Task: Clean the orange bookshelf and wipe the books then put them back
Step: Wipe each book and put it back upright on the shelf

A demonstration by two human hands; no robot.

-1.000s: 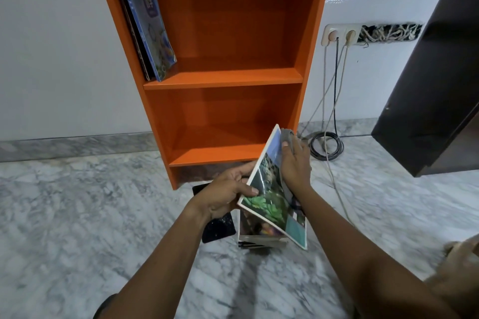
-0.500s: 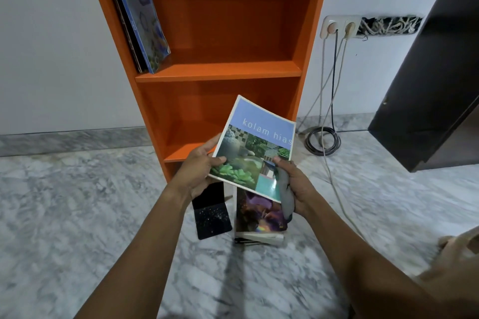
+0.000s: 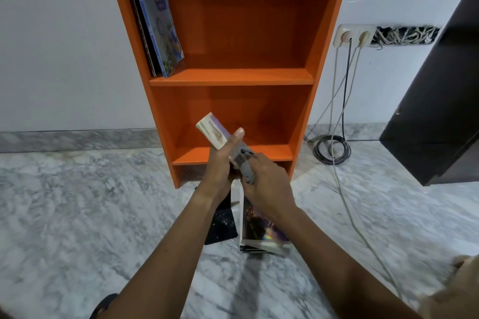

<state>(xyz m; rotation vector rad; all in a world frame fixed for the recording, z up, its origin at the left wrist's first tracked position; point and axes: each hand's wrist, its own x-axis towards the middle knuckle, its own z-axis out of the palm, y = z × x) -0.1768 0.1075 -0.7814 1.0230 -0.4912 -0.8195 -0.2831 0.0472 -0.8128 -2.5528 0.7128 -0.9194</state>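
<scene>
The orange bookshelf [image 3: 233,76] stands against the white wall. Blue-covered books [image 3: 158,21] lean at the left of its upper shelf; the lower shelf is bare. My left hand [image 3: 220,163] grips a thin book [image 3: 213,131] turned edge-on in front of the lower shelf. My right hand [image 3: 264,179] holds a grey cloth [image 3: 246,168] against that book's lower part. A small stack of books [image 3: 261,230] with a purple cover lies on the marble floor under my hands, beside a black book [image 3: 220,225].
Cables hang from a wall socket [image 3: 353,35] and coil on the floor [image 3: 331,149] right of the shelf. A dark cabinet [image 3: 440,111] stands at the far right. Marble floor [image 3: 77,215] spreads left and front.
The book showed its blue cover face-up half a second ago; now it is turned edge-on. My right hand with the cloth has moved up along it.
</scene>
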